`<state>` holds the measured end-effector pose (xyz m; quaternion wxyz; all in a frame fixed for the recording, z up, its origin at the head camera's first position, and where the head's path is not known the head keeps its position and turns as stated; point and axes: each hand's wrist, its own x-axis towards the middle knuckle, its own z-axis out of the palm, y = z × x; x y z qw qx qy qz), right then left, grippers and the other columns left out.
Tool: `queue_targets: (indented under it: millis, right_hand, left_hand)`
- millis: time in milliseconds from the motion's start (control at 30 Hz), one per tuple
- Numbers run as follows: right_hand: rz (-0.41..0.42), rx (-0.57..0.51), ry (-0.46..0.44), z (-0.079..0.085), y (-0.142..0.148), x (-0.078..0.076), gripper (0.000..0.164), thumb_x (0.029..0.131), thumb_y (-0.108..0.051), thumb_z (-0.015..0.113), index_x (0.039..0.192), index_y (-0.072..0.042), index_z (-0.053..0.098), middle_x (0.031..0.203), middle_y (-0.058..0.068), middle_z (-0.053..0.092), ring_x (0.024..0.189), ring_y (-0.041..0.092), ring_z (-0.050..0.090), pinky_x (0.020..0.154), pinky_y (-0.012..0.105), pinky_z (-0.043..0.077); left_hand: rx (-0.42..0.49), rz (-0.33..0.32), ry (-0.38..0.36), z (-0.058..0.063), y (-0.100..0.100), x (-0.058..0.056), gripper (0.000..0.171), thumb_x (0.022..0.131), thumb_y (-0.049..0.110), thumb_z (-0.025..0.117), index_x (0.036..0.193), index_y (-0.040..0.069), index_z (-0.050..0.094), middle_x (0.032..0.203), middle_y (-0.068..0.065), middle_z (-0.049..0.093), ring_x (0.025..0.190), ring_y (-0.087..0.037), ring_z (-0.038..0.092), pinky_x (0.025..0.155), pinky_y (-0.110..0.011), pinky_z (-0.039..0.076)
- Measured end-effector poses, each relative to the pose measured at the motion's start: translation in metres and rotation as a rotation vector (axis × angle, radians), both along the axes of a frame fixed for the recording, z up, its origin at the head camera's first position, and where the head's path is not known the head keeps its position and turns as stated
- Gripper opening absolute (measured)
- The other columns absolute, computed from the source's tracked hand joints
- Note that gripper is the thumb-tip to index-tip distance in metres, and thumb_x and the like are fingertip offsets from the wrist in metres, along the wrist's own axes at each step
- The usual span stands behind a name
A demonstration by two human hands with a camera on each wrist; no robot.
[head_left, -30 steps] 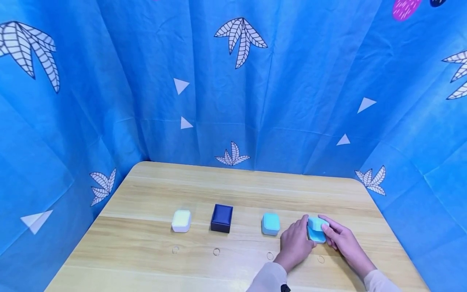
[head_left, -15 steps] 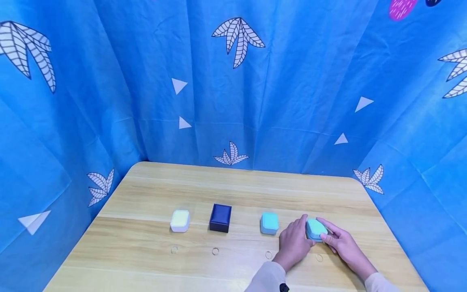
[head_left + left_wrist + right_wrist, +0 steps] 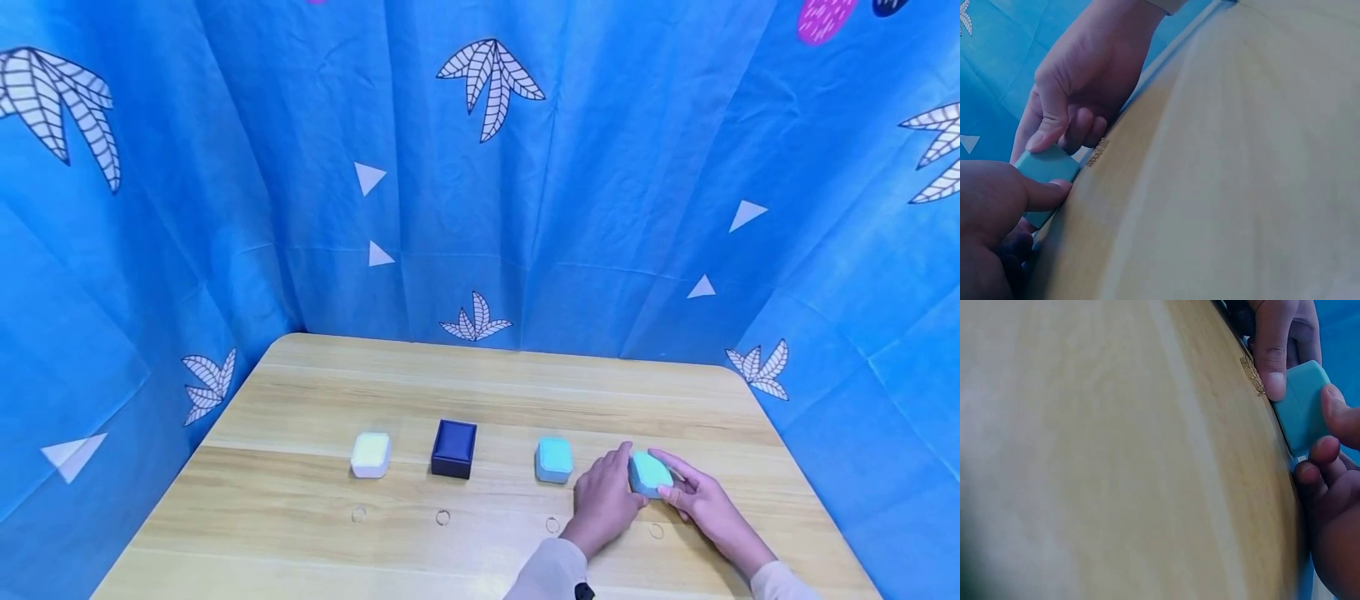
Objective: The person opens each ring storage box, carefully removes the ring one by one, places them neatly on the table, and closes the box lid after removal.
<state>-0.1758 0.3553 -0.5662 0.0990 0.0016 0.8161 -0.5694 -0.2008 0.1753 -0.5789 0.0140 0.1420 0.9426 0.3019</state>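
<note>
A turquoise ring box [image 3: 651, 475] with its lid down rests at the right end of a row on the table. My left hand [image 3: 606, 502] grips its left side, thumb near the front and fingers behind. From the right, my right hand [image 3: 703, 498] holds the same box, thumb against its front corner. Both thumbs show on the box [image 3: 1300, 409] in the right wrist view. Just in front of it lies a thin ring [image 3: 657, 531]. Beside my left hand stands another turquoise ring box [image 3: 554, 460], with a ring [image 3: 552, 525] before it.
Farther left on the wooden table [image 3: 360, 375] are a dark blue box [image 3: 453, 448] and a white box [image 3: 371, 454]. A ring [image 3: 443, 517] lies before the blue one, and another ring [image 3: 358, 514] before the white one. A blue patterned curtain [image 3: 615, 167] surrounds the table's back and sides.
The lid of the rightmost turquoise box stood raised a second ago and has come down. My hands have stayed around the box, the right one moving slightly with the lid.
</note>
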Motion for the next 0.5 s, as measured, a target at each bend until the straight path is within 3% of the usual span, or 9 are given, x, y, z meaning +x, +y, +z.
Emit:
queue_targets:
  millis: [200, 267, 500]
  right_hand:
    - [0.051, -0.025, -0.038, 0.006, 0.001, -0.001, 0.07, 0.097, -0.021, 0.065, 0.157, -0.005, 0.032, 0.084, -0.001, 0.06, 0.064, 0.007, 0.051, 0.059, 0.025, 0.05]
    - [0.05, 0.007, -0.041, 0.008, 0.002, -0.002, 0.067, 0.098, -0.024, 0.064, 0.156, -0.006, 0.034, 0.094, 0.002, 0.064, 0.069, 0.01, 0.056, 0.064, 0.027, 0.052]
    - [0.061, 0.165, 0.012, 0.021, 0.006, -0.003, 0.051, 0.108, -0.032, 0.045, 0.151, -0.006, 0.042, 0.087, 0.014, 0.061, 0.068, 0.022, 0.059, 0.062, 0.032, 0.053]
  left_hand:
    - [-0.005, -0.022, -0.024, 0.005, -0.003, 0.0, 0.086, 0.078, 0.041, 0.085, 0.151, 0.03, 0.042, 0.137, 0.013, 0.059, 0.119, -0.008, 0.058, 0.095, -0.03, 0.049]
    - [0.015, -0.036, -0.042, 0.009, -0.005, 0.001, 0.086, 0.077, 0.041, 0.085, 0.151, 0.029, 0.042, 0.137, 0.012, 0.059, 0.119, -0.009, 0.058, 0.094, -0.031, 0.05]
    - [0.147, -0.035, -0.162, 0.031, -0.016, 0.003, 0.083, 0.079, 0.043, 0.081, 0.152, 0.031, 0.043, 0.144, 0.006, 0.053, 0.118, -0.016, 0.061, 0.096, -0.042, 0.05]
